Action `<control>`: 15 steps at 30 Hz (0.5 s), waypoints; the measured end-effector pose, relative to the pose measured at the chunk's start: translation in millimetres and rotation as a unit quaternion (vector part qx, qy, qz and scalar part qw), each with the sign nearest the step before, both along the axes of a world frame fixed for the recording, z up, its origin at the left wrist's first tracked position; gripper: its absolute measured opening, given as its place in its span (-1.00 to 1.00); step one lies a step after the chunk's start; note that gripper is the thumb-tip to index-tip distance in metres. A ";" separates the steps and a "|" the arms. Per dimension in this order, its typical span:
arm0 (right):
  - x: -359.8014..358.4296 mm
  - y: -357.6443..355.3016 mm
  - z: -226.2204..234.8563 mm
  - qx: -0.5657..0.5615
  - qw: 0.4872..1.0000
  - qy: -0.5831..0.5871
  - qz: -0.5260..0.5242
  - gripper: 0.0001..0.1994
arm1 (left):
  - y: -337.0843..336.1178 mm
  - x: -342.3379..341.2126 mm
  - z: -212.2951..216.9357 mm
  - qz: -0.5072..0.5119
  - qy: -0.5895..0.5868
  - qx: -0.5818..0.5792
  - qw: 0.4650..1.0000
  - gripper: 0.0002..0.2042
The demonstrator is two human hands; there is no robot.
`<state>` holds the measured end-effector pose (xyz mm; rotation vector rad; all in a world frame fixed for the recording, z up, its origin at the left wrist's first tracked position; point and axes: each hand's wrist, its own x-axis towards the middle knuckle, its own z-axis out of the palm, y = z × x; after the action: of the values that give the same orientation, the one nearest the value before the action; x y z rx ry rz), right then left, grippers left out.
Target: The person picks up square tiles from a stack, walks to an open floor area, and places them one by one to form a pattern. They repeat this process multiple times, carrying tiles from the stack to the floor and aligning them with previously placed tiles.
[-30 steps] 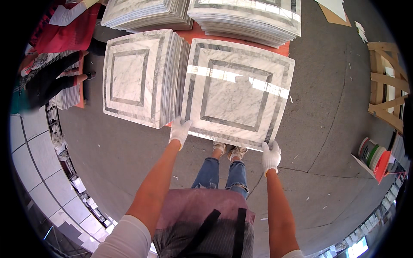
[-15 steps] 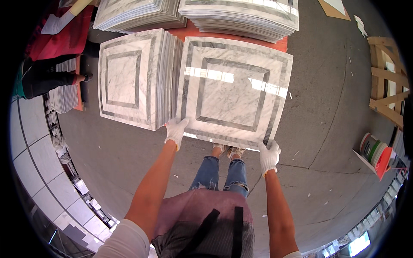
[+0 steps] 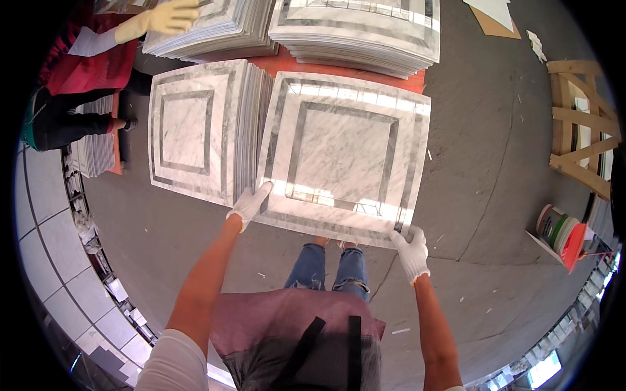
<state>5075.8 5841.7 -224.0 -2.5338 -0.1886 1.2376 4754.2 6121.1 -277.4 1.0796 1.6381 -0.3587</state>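
Square white marble tile [image 3: 344, 153] with grey inlaid borders, held flat, beside tile stack [image 3: 192, 127]

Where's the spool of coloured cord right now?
In the head view, the spool sits on the grey floor at far right, below the wooden frame, right of the held marble tile.

Both arms reach forward — gloved left hand [image 3: 249, 205] and right hand [image 3: 412, 253] clamped, fingers curled.

Bright daylight; glare strips on marble tile [image 3: 345, 156]; sharp centre, fisheye-bent dark rim.
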 end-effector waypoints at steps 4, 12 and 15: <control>20.0 -10.1 -13.3 0.081 0.985 0.133 -0.076 -0.50 | 7.3 3.0 20.7 0.006 -0.052 -0.019 0.998 -0.07; 30.5 14.8 -19.0 0.277 0.830 0.360 -0.323 -0.63 | -2.3 1.8 36.2 0.104 -0.066 0.014 0.992 -0.39; 30.4 21.8 -7.7 0.346 0.821 0.349 -0.291 -0.58 | -7.9 5.7 43.3 0.108 -0.073 0.028 0.991 -0.49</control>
<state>5106.1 5863.6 -231.7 -1.2626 0.2545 1.3894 4759.9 6113.2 -234.1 0.9364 1.6217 -0.0898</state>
